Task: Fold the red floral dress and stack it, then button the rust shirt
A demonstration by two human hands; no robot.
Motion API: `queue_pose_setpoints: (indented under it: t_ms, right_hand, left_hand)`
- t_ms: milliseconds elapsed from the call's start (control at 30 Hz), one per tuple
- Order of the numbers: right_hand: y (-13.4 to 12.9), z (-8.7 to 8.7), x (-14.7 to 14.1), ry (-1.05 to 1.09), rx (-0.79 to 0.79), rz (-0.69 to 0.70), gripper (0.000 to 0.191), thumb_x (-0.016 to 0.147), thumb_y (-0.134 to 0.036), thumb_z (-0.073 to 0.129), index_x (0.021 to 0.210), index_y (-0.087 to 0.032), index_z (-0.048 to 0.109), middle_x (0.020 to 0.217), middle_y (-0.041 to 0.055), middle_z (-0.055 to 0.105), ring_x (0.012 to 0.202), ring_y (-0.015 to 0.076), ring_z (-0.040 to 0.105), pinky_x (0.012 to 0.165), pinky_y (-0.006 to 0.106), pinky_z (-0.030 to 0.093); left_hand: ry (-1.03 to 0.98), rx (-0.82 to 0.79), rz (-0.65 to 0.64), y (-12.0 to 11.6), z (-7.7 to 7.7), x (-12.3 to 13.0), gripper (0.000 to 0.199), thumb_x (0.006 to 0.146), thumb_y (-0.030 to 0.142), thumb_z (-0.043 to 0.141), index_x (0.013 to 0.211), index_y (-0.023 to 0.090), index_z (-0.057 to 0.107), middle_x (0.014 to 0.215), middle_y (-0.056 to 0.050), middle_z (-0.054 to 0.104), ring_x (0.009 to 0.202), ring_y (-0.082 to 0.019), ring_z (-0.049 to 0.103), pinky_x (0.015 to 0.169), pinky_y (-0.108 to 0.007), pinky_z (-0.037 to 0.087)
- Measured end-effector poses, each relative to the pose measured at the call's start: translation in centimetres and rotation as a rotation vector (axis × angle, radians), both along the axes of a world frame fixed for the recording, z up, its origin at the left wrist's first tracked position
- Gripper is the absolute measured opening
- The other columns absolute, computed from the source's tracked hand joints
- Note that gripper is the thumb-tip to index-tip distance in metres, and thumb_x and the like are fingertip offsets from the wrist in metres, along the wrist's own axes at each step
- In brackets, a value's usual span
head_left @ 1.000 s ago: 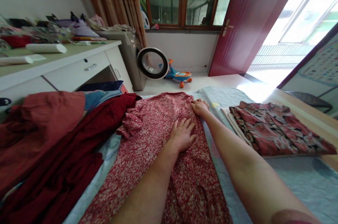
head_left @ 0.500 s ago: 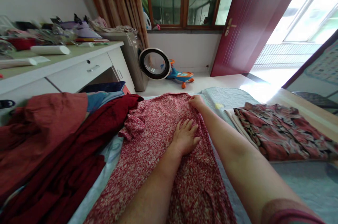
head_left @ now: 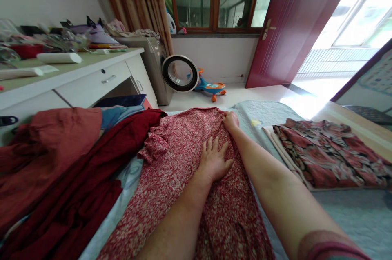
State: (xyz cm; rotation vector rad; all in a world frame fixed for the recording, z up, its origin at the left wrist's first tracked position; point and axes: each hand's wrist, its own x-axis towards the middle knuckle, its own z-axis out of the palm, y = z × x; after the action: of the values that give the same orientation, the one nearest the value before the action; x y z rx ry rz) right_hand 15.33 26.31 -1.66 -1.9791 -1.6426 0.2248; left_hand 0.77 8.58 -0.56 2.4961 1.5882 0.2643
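A red-and-white patterned dress (head_left: 180,145) lies spread out in front of me, its gathered short sleeve (head_left: 154,143) turned to the left side. Flat on the middle of the fabric rests my left hand (head_left: 215,160), fingers spread. At the dress's upper right edge, my right hand (head_left: 231,121) has its fingers closed on the cloth. The lower part of the dress is partly hidden under my left forearm.
Dark red and rust garments (head_left: 64,141) are heaped on the left. A folded floral garment (head_left: 330,154) lies on the light blue bed cover (head_left: 352,211) at right. Beyond are a white desk (head_left: 92,80), an open washing machine door (head_left: 180,73) and a blue-orange ride-on toy (head_left: 211,87).
My right hand has shifted slightly at the dress's upper right edge, its fingers still closed on the cloth. My left hand stays flat on the fabric, almost unmoved.
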Motion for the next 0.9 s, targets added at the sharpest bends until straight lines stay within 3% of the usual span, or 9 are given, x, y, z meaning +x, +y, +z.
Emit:
queue_pose_setpoints:
  t_ms: [200,300,400,533,667,767,900]
  right_hand:
    - [-1.5,1.4,0.0,-0.026,0.09,0.015,0.031,0.092,-0.024,0.042,0.108,-0.016,0.067,0.107,0.0104,0.065,0.102,0.02,0.056,0.093,0.029,0.04]
    - [-3.0,1.4,-0.4,-0.114,0.132,0.171,0.028,0.092,-0.025,0.043,0.106,-0.019,0.066,0.109,0.0084,0.063,0.105,0.0198,0.054,0.096,0.029,0.038]
    - [-4.1,0.8,-1.0,-0.243,0.073,0.305,0.028,0.092,-0.032,0.046,0.11,-0.023,0.065,0.119,0.0086,0.06,0.11,0.0236,0.052,0.096,0.036,0.039]
    - [-3.9,0.4,-1.4,-0.307,-0.018,0.28,0.033,0.095,-0.043,0.043,0.116,-0.026,0.063,0.128,0.0087,0.055,0.115,0.0281,0.049,0.097,0.044,0.038]
    - [-3.2,1.0,-1.4,-0.232,-0.073,0.227,0.037,0.094,-0.044,0.043,0.12,-0.026,0.061,0.129,0.0089,0.055,0.115,0.0283,0.048,0.097,0.044,0.038]
    - [-3.7,1.5,-1.4,-0.156,-0.021,0.219,0.039,0.093,-0.036,0.044,0.128,-0.027,0.058,0.133,0.0072,0.054,0.116,0.027,0.047,0.098,0.042,0.038]
    - [-4.9,1.9,-1.6,-0.177,0.019,0.369,0.037,0.089,-0.023,0.047,0.119,-0.032,0.067,0.138,0.0024,0.05,0.125,0.0246,0.04,0.104,0.04,0.032]
  left_hand:
    - [-0.054,0.156,0.053,0.5,0.6,-0.1,0.06,0.098,0.052,0.028,0.146,0.017,0.04,0.157,-0.011,0.034,0.146,-0.026,0.026,0.12,-0.049,0.02]
    - [-0.026,0.139,0.069,0.7,0.1,-0.1,0.06,0.098,0.052,0.03,0.145,0.016,0.042,0.156,-0.011,0.036,0.146,-0.027,0.026,0.12,-0.05,0.019]
    - [0.014,0.085,0.082,0.5,-0.6,-0.1,0.066,0.094,0.059,0.036,0.145,0.018,0.042,0.155,-0.014,0.036,0.146,-0.032,0.025,0.119,-0.054,0.019]
    - [0.016,0.056,0.104,0.2,-0.9,-0.2,0.072,0.089,0.064,0.043,0.147,0.02,0.039,0.157,-0.017,0.03,0.147,-0.035,0.022,0.118,-0.054,0.019]
    - [-0.018,0.065,0.114,0.2,-0.4,-0.4,0.07,0.089,0.064,0.046,0.145,0.023,0.042,0.156,-0.016,0.033,0.146,-0.035,0.025,0.116,-0.052,0.025]
    - [-0.077,0.143,0.168,0.5,0.2,-0.9,0.054,0.095,0.052,0.041,0.138,0.02,0.05,0.149,-0.015,0.043,0.138,-0.031,0.039,0.112,-0.046,0.033]
    - [-0.164,0.183,0.299,1.2,0.9,-1.7,0.038,0.098,0.027,0.038,0.129,0.018,0.057,0.13,-0.012,0.059,0.121,-0.024,0.055,0.104,-0.036,0.043]
